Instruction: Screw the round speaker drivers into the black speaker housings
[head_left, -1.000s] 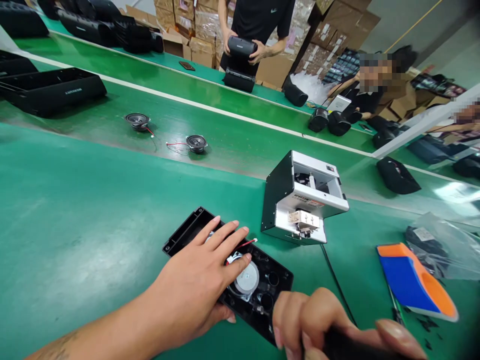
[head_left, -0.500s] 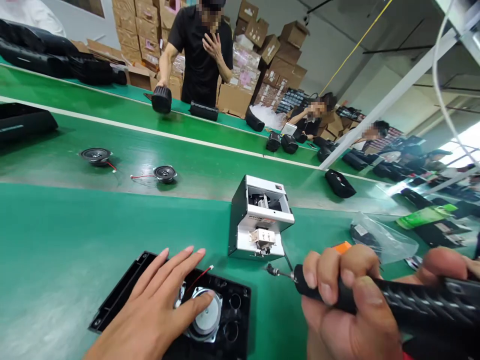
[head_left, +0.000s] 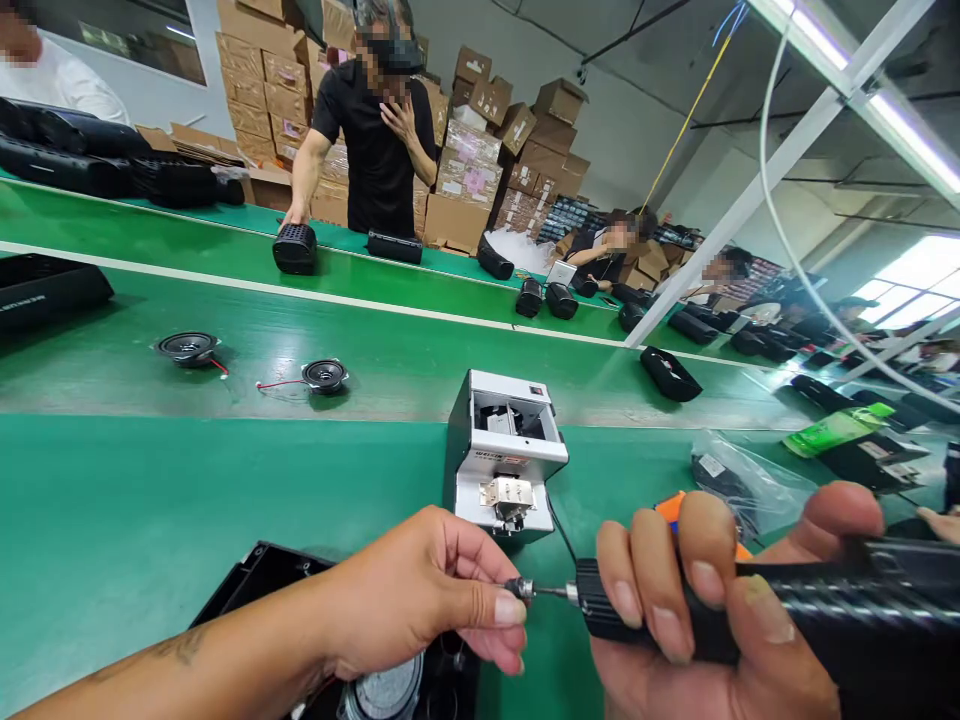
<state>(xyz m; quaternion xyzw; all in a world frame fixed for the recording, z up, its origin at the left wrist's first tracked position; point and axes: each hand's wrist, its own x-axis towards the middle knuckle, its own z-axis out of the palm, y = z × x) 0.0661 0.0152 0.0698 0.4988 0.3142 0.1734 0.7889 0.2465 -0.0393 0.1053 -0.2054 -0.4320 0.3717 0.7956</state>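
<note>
My right hand (head_left: 697,590) is wrapped round a black electric screwdriver (head_left: 847,610), its thin bit (head_left: 553,591) pointing left. With thumb and fingers closed, my left hand (head_left: 442,590) pinches the dark end of that bit; whether a screw sits there I cannot make out. Under my left forearm lies a black speaker housing (head_left: 259,575), partly hidden. A round speaker driver (head_left: 384,690) rests in it, silver back up. Just beyond my hands stands a white and black screw feeder (head_left: 506,460) with a metal outlet block at its front.
Two loose speaker drivers (head_left: 187,348) with red wires lie on the green bench. At right are a plastic bag (head_left: 750,480), an orange object (head_left: 670,507) and a green packet (head_left: 836,430). Across the belt, a person in black (head_left: 375,150) touches a black speaker (head_left: 295,248).
My left hand has left the speaker housing and moved right to the screwdriver's tip, closing on it. The person opposite has lowered the black speaker to the belt.
</note>
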